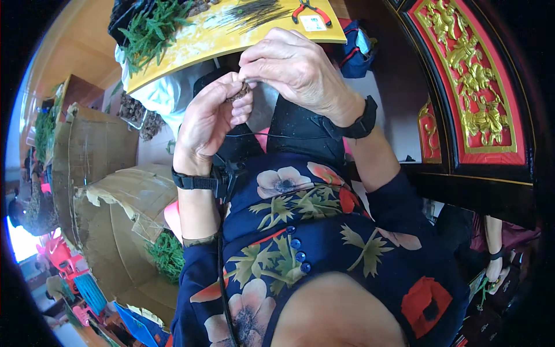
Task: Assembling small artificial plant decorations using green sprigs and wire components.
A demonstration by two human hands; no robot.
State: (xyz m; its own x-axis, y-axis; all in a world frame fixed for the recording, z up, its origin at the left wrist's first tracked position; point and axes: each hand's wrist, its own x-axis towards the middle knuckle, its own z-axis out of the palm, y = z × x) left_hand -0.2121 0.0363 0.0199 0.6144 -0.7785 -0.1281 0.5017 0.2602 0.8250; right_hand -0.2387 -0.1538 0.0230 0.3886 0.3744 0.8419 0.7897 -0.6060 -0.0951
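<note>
While the left hand cups a small brown cone-like piece at upper-centre frame, the right hand pinches its top end from just above-right, fingertips touching.

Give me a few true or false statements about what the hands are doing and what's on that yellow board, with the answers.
1. Both hands pinch one small brown pine-cone-like piece. True.
2. The red-handled pliers are in the right hand. False: they lie on the yellow board.
3. Green leafy sprigs lie on the board's left part. True.
4. The left hand rests flat on the lap. False: it is raised, fingers on the brown piece.
5. Both wrists are bare. False: each wears a black strap.
</note>
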